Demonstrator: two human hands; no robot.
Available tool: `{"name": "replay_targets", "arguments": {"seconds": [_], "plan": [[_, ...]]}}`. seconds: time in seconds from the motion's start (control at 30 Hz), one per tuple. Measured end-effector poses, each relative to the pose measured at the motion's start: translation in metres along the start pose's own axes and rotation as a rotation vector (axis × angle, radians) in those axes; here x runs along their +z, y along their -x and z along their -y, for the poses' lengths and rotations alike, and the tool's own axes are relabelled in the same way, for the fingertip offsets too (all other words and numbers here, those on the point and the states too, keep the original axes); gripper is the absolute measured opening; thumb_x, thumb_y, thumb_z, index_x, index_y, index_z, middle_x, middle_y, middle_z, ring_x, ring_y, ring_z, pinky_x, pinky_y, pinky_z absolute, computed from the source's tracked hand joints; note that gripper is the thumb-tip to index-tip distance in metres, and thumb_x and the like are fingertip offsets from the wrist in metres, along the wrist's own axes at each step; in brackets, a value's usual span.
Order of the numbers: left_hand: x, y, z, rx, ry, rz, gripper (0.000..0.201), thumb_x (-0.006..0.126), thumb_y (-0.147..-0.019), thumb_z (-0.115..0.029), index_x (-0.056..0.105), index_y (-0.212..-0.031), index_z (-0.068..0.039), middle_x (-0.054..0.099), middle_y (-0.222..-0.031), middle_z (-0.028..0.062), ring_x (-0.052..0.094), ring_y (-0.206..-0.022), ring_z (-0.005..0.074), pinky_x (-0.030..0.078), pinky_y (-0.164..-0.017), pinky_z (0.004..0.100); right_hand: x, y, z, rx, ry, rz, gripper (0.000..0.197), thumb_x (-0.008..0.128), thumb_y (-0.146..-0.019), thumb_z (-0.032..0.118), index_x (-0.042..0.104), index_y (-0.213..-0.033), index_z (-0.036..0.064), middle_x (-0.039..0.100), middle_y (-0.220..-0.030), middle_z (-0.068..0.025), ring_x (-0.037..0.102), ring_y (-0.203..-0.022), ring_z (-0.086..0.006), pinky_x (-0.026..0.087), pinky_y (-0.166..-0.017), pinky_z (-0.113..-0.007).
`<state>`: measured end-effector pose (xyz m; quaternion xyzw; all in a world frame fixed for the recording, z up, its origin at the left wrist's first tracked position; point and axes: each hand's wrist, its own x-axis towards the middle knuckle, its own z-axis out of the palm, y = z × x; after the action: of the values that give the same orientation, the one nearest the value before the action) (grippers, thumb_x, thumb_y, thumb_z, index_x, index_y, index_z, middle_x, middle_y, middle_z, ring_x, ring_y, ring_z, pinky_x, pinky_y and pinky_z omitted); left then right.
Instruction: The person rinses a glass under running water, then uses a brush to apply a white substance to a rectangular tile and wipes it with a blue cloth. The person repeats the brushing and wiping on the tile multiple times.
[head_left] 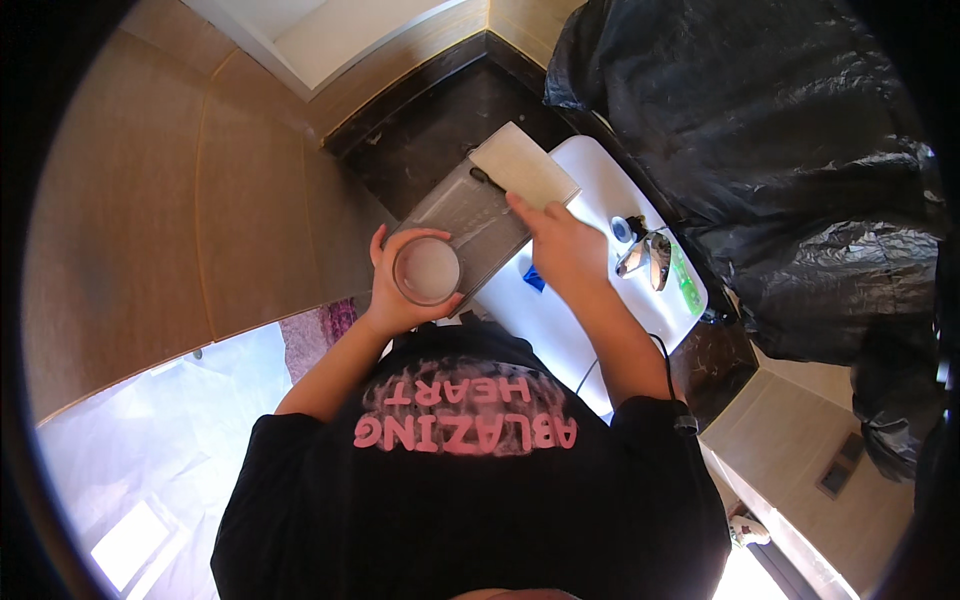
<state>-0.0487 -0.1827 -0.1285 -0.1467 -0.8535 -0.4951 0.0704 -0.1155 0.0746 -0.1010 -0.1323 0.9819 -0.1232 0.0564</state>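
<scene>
My left hand (392,300) is wrapped round a round, clear-walled cup (427,271) with something whitish inside. The cup is over the near end of a grey, box-like rectangle (470,222). A pale, flat rectangular piece (527,163) lies at the far end of that grey thing. My right hand (568,245) reaches over the boundary between the two, index finger stretched forward and the other fingers curled. From its fingertips a short dark stick-like tool (488,180) with a rounded end points to the left. My palm hides the rest of it.
Beneath is a white, rounded tabletop (590,185). On its right side are a shiny metallic item (655,262), a green item (687,280) and a small round blue-white item (621,229). A blue piece (534,278) lies by my right wrist. Black plastic sheeting (760,170) rises at the right.
</scene>
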Motion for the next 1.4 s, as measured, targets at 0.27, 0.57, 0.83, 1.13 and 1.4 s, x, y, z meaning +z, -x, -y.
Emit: {"name": "replay_targets", "arguments": {"seconds": [0.27, 0.57, 0.83, 1.13, 1.4], "plan": [[0.001, 0.002, -0.001, -0.04, 0.025, 0.007, 0.086, 0.089, -0.062, -0.033, 0.045, -0.132, -0.011, 0.062, -0.124, 0.0024, 0.055, -0.122, 0.0202, 0.0, -0.117, 0.0508, -0.005, 0.001, 0.007, -0.086, -0.129, 0.173, 0.053, 0.047, -0.094, 0.011, 0.057, -0.137, 0.0403, 0.064, -0.099, -0.0067, 0.067, -0.09, -0.0275, 0.054, -0.079, -0.04], [0.009, 0.023, -0.009, -0.01, 0.061, -0.068, 0.087, 0.088, -0.064, -0.035, 0.043, -0.133, -0.008, 0.063, -0.123, 0.006, 0.056, -0.123, 0.0224, -0.006, -0.118, 0.0536, 0.003, 0.023, 0.007, -0.124, -0.031, 0.06, 0.051, 0.047, -0.094, 0.01, 0.059, -0.135, 0.0368, 0.064, -0.091, -0.0046, 0.068, -0.081, -0.0259, 0.055, -0.068, -0.039], [-0.009, 0.032, -0.017, -0.079, 0.246, 0.086, 0.087, 0.089, -0.064, -0.037, 0.044, -0.133, -0.007, 0.064, -0.123, 0.0069, 0.058, -0.123, 0.0229, -0.012, -0.118, 0.0545, 0.002, 0.001, 0.033, -0.167, -0.117, 0.037, 0.052, 0.048, -0.091, 0.01, 0.058, -0.137, 0.0336, 0.062, -0.09, -0.0071, 0.066, -0.08, -0.028, 0.054, -0.065, -0.04], [-0.031, 0.042, -0.003, -0.12, 0.419, 0.26, 0.091, 0.089, -0.062, -0.041, 0.044, -0.134, -0.007, 0.066, -0.122, 0.0058, 0.056, -0.125, 0.0225, -0.012, -0.119, 0.0549, 0.017, 0.009, 0.062, -0.197, -0.102, -0.039, 0.051, 0.054, -0.09, 0.01, 0.06, -0.135, 0.0321, 0.061, -0.086, -0.0061, 0.065, -0.074, -0.0288, 0.053, -0.062, -0.04], [-0.04, 0.039, 0.004, -0.072, 0.483, 0.25, 0.087, 0.089, -0.063, -0.037, 0.046, -0.133, -0.009, 0.066, -0.121, 0.0049, 0.056, -0.126, 0.0221, -0.012, -0.117, 0.0567, 0.016, -0.004, 0.081, -0.238, -0.098, -0.008, 0.049, 0.057, -0.089, 0.015, 0.06, -0.134, 0.033, 0.061, -0.086, -0.0064, 0.066, -0.077, -0.0303, 0.052, -0.062, -0.041]]}}
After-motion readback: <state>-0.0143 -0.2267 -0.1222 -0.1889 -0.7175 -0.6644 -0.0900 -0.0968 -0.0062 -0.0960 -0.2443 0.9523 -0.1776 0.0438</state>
